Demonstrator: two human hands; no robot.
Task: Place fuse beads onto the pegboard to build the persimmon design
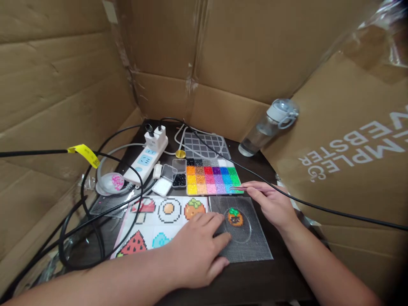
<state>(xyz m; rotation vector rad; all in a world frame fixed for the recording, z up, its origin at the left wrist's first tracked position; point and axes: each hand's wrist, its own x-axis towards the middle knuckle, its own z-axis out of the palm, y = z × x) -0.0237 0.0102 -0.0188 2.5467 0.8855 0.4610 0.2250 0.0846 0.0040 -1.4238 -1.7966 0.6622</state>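
My left hand (204, 248) lies with fingers apart over the right part of the printed pattern sheet (172, 229) and the left edge of the clear pegboard (261, 246). On the pegboard is an orange bead figure (235, 217) with a green top and dark beads in its middle. My right hand (274, 204) holds pink tweezers (251, 188), their tips over the blue-green compartments at the lower right of the bead tray (208, 179). Whether a bead is between the tips is too small to tell.
Behind the tray lies a gridded clear lid (207, 145). A water bottle (266, 129) leans at the back right. A power strip (146, 161), small boxes (162, 186) and black cables (84, 199) are at left. One cable crosses above my right hand. Cardboard walls (229, 51) surround the table.
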